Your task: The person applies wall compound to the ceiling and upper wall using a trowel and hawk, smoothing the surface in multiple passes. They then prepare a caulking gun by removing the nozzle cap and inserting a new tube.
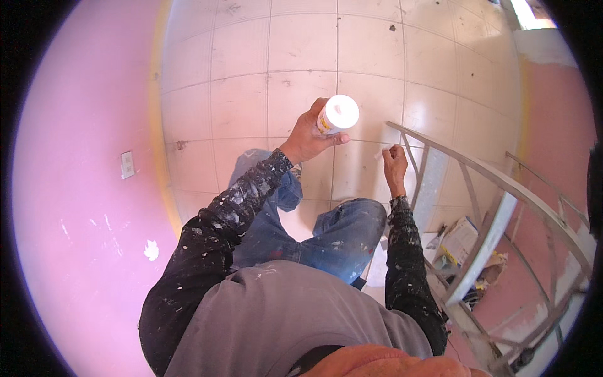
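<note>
My left hand [306,137] is wrapped round a white cylindrical container [342,112], out in front of my body above the floor. Its round white end faces up, with a small raised stub in the middle, and coloured print shows on its side. It looks like a sealant cartridge or a bottle; which one I cannot tell. My right hand [395,168] is off to the right, beside the ladder, its fingers pinched together. A small pale, whitish piece [380,153] shows at the fingertips, too faint to name.
A metal stepladder [483,166] stands close on my right. Behind its legs, papers, bags and other supplies [461,242] lie on the floor. A pink wall [94,195] with an outlet plate [127,164] and white patches is on the left. Light tiles [301,47] cover the floor.
</note>
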